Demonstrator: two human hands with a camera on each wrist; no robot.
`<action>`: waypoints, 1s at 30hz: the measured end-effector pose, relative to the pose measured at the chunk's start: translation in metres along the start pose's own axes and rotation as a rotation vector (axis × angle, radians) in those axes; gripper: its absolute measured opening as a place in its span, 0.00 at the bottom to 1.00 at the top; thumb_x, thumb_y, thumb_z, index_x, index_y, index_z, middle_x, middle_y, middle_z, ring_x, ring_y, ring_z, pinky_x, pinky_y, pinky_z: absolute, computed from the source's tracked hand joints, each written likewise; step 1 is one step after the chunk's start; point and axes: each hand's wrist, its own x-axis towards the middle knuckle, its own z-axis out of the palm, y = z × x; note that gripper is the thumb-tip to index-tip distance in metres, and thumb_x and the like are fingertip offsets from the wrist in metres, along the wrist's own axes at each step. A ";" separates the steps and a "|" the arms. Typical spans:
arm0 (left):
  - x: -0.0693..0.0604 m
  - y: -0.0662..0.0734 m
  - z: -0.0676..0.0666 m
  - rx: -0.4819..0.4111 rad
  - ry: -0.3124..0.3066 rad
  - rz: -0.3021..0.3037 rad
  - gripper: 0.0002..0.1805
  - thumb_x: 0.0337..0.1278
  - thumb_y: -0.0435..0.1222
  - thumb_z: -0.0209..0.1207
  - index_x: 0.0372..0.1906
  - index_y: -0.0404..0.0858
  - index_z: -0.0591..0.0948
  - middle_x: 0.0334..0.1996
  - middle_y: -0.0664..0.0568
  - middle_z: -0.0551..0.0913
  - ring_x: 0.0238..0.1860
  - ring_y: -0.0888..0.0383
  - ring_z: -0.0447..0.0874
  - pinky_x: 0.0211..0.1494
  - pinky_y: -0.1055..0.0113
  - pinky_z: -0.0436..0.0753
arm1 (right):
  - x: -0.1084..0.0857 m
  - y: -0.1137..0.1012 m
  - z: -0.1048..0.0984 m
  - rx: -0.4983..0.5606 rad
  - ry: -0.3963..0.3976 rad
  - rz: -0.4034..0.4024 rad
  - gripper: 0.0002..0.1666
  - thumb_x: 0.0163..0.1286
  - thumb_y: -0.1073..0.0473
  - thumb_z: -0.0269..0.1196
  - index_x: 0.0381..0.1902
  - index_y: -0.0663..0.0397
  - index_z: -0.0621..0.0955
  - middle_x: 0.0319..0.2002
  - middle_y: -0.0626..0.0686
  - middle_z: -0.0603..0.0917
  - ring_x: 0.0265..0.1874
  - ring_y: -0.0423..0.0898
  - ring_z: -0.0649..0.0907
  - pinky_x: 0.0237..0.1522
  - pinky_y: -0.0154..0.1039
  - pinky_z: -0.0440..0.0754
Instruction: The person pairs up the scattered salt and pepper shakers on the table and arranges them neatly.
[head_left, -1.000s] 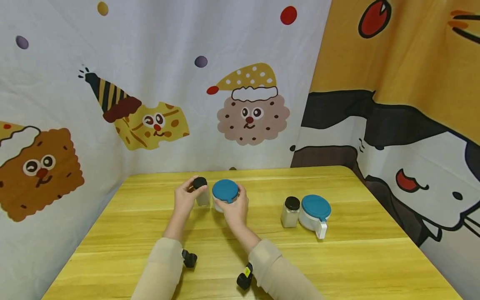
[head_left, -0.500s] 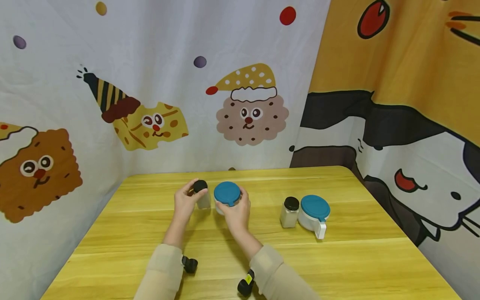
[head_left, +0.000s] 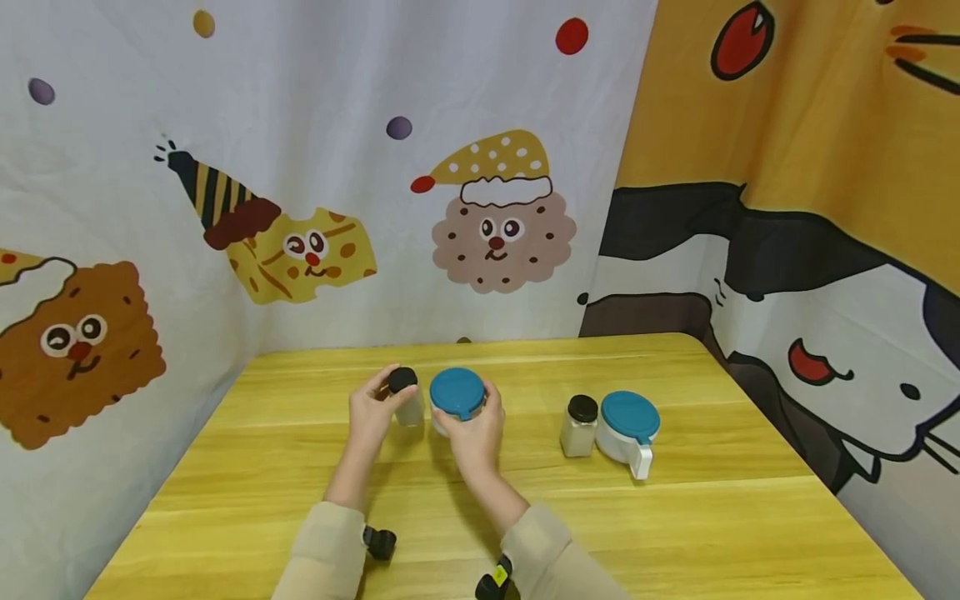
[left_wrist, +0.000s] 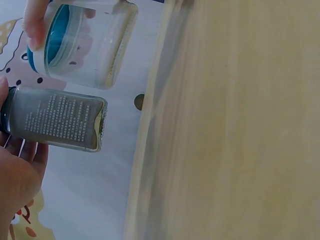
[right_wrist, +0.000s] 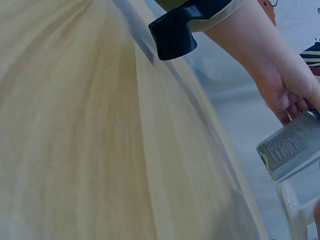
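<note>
My left hand grips a small square glass spice bottle by its black cap. White print covers its side in the left wrist view, with a little pale content at the bottom. Beside it, my right hand holds a round clear jar with a blue lid; a white handle shows in the right wrist view. Bottle and jar hang side by side with a narrow gap, both raised off the tabletop. My palm and fingers hide part of the jar in the head view.
A second spice bottle, filled pale under a black cap, stands on the wooden table to the right. Close by is another blue-lidded jar with its white handle facing me. A printed curtain hangs behind the table.
Both hands have drifted slightly toward me and a touch to the right, carrying the bottle and the jar. Neither hand has changed its hold. The pair on the right stays put.
</note>
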 end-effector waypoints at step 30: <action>-0.021 0.003 0.004 0.003 -0.035 -0.056 0.28 0.45 0.34 0.73 0.56 0.36 0.80 0.53 0.44 0.80 0.52 0.51 0.77 0.51 0.69 0.76 | -0.024 -0.015 -0.022 0.019 0.072 0.082 0.52 0.42 0.52 0.80 0.64 0.54 0.67 0.58 0.56 0.72 0.58 0.56 0.70 0.55 0.60 0.69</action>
